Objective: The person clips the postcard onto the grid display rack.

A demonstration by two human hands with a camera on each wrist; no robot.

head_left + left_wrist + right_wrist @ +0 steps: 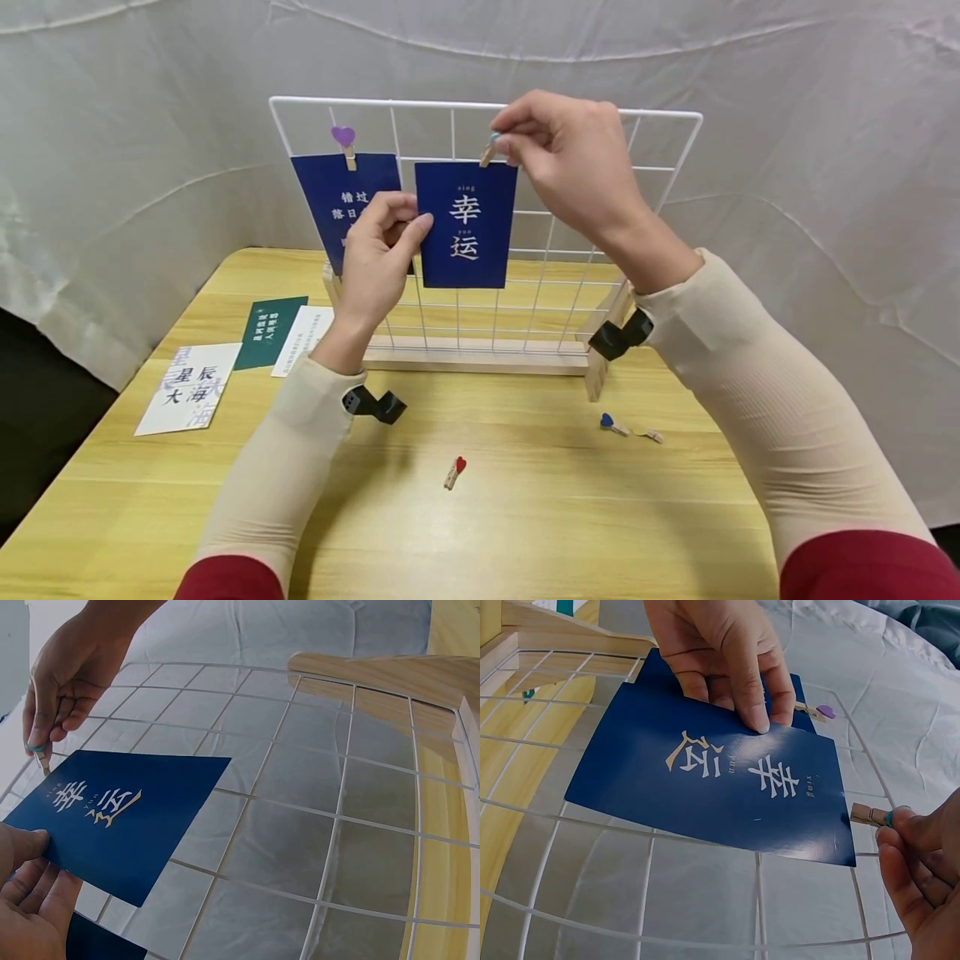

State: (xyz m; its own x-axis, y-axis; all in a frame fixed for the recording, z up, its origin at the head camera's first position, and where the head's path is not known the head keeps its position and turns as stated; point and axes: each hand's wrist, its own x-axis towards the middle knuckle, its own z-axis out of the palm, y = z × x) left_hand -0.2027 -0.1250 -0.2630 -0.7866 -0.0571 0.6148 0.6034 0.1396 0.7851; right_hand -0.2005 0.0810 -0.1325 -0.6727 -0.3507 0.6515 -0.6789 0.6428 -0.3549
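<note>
A dark blue card with two large white characters stands in front of the white wire grid. My left hand pinches its left edge between thumb and fingers. Near the card's top right corner, my right hand pinches a small wooden clothespin with a light blue top. In the right wrist view the clothespin points at the card's top edge; whether it bites the card cannot be told. Behind my left hand, another blue card hangs from a clothespin with a purple heart.
On the wooden table lie a red-heart clothespin, a blue-heart clothespin and a yellowish one. To the left are a green card and two white cards. A wooden base supports the grid.
</note>
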